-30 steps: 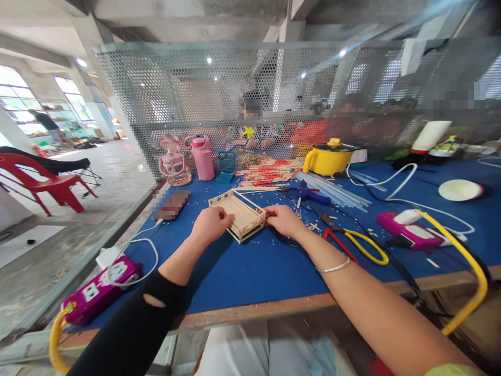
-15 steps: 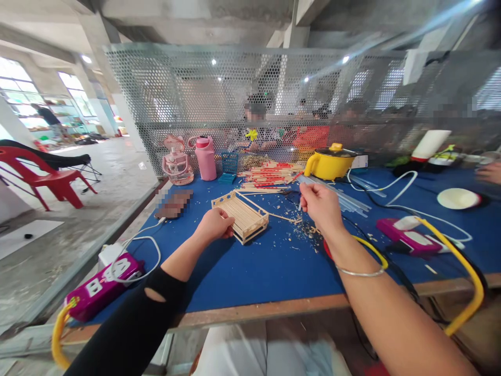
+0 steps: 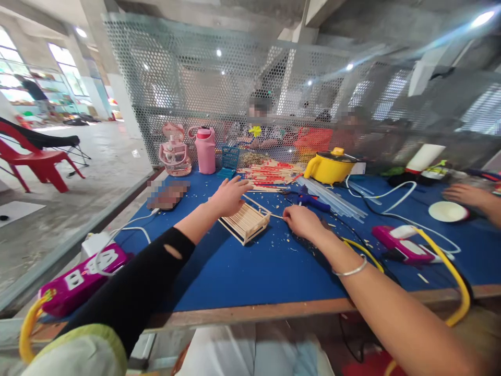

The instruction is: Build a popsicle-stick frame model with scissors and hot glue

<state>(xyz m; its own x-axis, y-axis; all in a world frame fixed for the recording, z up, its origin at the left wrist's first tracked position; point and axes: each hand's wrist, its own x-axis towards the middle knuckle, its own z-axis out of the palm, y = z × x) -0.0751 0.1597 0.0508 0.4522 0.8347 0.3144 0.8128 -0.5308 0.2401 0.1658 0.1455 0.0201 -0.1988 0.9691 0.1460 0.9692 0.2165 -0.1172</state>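
A small tray-like frame of pale wooden sticks (image 3: 248, 222) rests on the blue table, with slats across its base and low railed sides. Over its far left part, my left hand (image 3: 231, 197) is open, fingers stretched to the right; it hides that corner. My right hand (image 3: 303, 222) is low at the table to the right of the frame, fingers pinched on the end of a thin wooden stick (image 3: 277, 215). Just beyond that hand lies a blue glue gun (image 3: 315, 202), partly hidden.
Red-tipped wooden sticks (image 3: 270, 175) are piled at the back, beside a yellow pot (image 3: 332, 167) and clear glue sticks (image 3: 336, 198). Pink bottles (image 3: 205, 151) stand at back left. Power strips (image 3: 82, 279) and cables flank the work area. Another person's hand (image 3: 465, 194) is at far right.
My left hand has let go of the frame's near side and opened over its far left part. My right hand has come down leftward to the thin stick.
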